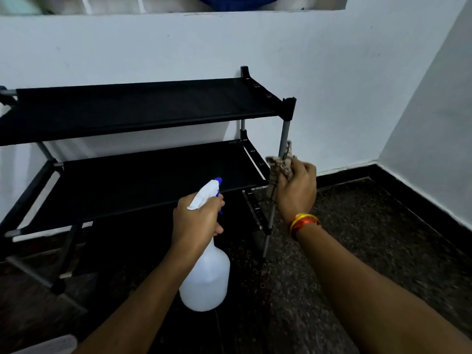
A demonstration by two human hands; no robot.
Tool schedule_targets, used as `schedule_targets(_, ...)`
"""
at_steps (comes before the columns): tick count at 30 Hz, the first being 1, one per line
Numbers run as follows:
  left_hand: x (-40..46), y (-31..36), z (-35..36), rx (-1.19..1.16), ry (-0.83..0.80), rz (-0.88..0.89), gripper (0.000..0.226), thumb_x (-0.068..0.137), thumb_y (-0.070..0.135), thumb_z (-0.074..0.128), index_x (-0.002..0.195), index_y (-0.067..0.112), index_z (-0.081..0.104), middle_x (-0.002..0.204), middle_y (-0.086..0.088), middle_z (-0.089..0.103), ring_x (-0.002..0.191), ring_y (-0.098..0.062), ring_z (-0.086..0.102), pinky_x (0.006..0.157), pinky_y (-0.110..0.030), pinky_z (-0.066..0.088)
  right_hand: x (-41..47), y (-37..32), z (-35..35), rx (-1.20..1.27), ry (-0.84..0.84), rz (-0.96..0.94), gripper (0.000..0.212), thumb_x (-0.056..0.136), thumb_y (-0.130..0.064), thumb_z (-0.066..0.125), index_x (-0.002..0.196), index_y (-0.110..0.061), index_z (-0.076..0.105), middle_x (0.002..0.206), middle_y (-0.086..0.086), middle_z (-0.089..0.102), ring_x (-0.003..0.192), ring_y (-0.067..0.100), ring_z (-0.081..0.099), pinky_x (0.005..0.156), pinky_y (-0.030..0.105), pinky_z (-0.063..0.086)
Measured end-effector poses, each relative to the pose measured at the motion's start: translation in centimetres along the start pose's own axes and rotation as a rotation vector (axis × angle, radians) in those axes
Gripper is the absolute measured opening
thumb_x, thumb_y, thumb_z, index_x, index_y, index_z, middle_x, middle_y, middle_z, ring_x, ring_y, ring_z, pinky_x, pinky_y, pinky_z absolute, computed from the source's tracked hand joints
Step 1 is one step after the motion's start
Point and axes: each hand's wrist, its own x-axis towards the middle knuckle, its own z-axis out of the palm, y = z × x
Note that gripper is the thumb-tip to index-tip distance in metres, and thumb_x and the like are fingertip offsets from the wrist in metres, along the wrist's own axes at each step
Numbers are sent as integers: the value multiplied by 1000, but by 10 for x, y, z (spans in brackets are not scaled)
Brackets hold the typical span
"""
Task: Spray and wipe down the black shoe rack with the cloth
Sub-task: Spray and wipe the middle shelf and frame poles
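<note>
Nearest, left hand (198, 221) wrapped around neck of translucent white plastic spray bottle (207, 282) with blue nozzle. Farther right, right hand (296, 190) clutching crumpled beige cloth (279, 166) against grey front-right post of black tiered shoe rack (143, 108) by far white wall (332, 72).

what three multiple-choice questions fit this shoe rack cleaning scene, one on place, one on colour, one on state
1. Where is the cloth?
A. on the top shelf
B. wrapped round the rack's front right pole
C. on the floor

2. What colour is the spray bottle's nozzle tip?
A. blue
B. red
C. green

3. What is the left hand doing?
A. hanging empty
B. pressing flat on a shelf
C. gripping the bottle

Key: 1 B, the right hand holds it against the pole; 2 A, the spray bottle has a blue tip; 3 C, the left hand grips its neck.
</note>
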Motion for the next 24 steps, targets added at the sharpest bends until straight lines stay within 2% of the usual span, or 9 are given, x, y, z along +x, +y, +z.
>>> schedule_targets(2, 2, 1, 0, -3, -1, 6, 18, 82, 11, 55, 80, 17, 72, 82, -9, 75, 39, -13, 55, 51, -27, 48, 13, -15, -5, 36, 38, -28, 28, 88, -19, 59, 115, -14, 62, 118, 9, 51, 97, 28, 58, 77, 25, 41)
schedule_targets(7, 3, 2, 3, -29, -2, 2, 19, 81, 10, 55, 82, 17, 72, 84, -7, 75, 39, -15, 55, 51, -28, 47, 29, -31, -10, 61, 101, -78, 32, 87, -21, 57, 119, -13, 60, 119, 10, 51, 97, 27, 58, 76, 30, 46)
schedule_targets(16, 3, -6, 3, 14, -12, -12, 18, 80, 10, 55, 82, 15, 72, 84, -7, 75, 40, -15, 56, 51, -27, 49, -9, 17, 9, -48, -64, 36, 31, 90, -21, 59, 119, -10, 59, 119, 13, 51, 100, 33, 57, 83, 36, 47)
schedule_targets(18, 3, -6, 2, 14, -13, -13, 17, 81, 10, 55, 83, 15, 72, 85, -7, 75, 40, -14, 56, 49, -26, 48, -7, 16, 7, -23, -65, 34, 30, 89, -21, 60, 117, -10, 60, 118, 13, 52, 100, 33, 58, 82, 34, 46)
schedule_targets(21, 4, -3, 3, 7, -19, -2, 16, 81, 11, 56, 83, 14, 72, 84, -6, 75, 39, -14, 55, 48, -25, 47, 4, 7, 0, 32, -34, -29, 32, 89, -19, 60, 120, -10, 59, 119, 12, 51, 100, 27, 57, 81, 23, 38)
schedule_targets(24, 2, -2, 7, 13, -37, -1, 15, 81, 12, 57, 84, 14, 72, 85, -7, 75, 40, -15, 56, 49, -26, 48, 8, 7, -1, 61, -22, -73, 33, 89, -17, 60, 121, -9, 58, 118, 13, 51, 100, 25, 56, 81, 20, 37)
